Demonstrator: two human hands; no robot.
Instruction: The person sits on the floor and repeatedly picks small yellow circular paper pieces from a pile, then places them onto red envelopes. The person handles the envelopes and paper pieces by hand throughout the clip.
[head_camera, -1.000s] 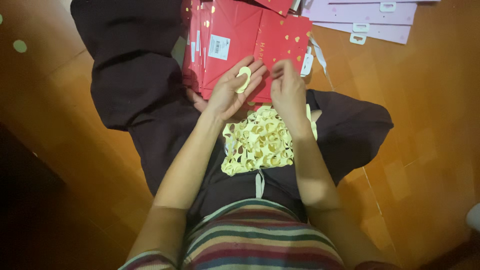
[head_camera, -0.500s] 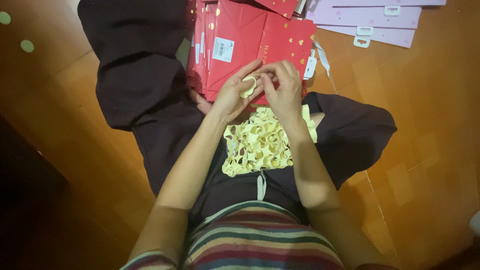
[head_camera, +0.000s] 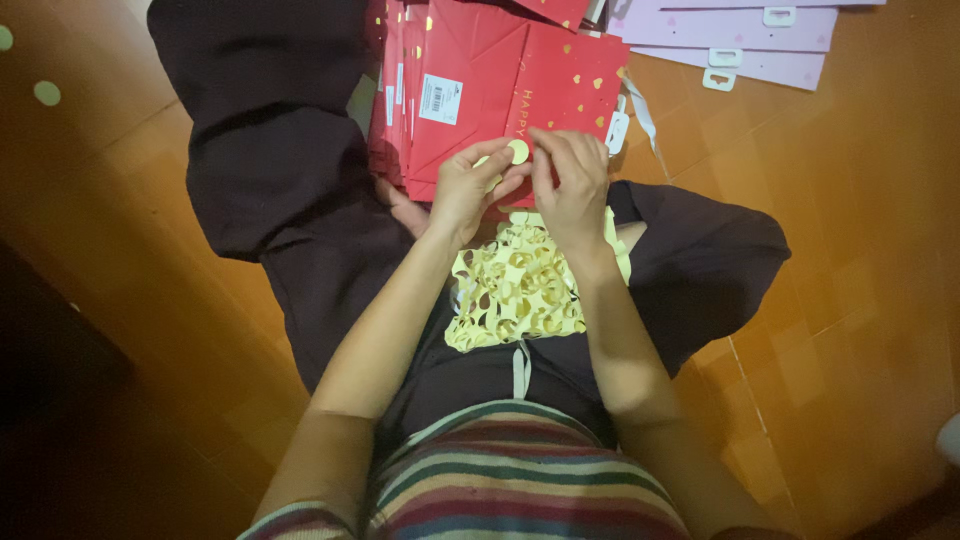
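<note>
My left hand (head_camera: 466, 189) and my right hand (head_camera: 569, 182) meet over the near edge of a stack of flat red gift bags (head_camera: 480, 90) that rests on my legs. Between the fingertips of both hands is a small round pale-yellow sticker (head_camera: 518, 151). A strip of pale-yellow backing paper (head_camera: 487, 180) also shows in my left hand. Below the hands, on my lap, lies a heap of pale-yellow sticker sheet (head_camera: 520, 285) full of punched-out round holes.
Flat lilac gift bags (head_camera: 740, 40) with white hang tabs lie on the orange tiled floor (head_camera: 860, 230) at the upper right. Two round pale stickers (head_camera: 46, 92) sit on the floor at the upper left. My dark trousers (head_camera: 270, 170) spread under the red stack.
My left hand held a curled yellow strip over the red bags. Both hands then came together, and now they pinch a round sticker between their fingertips.
</note>
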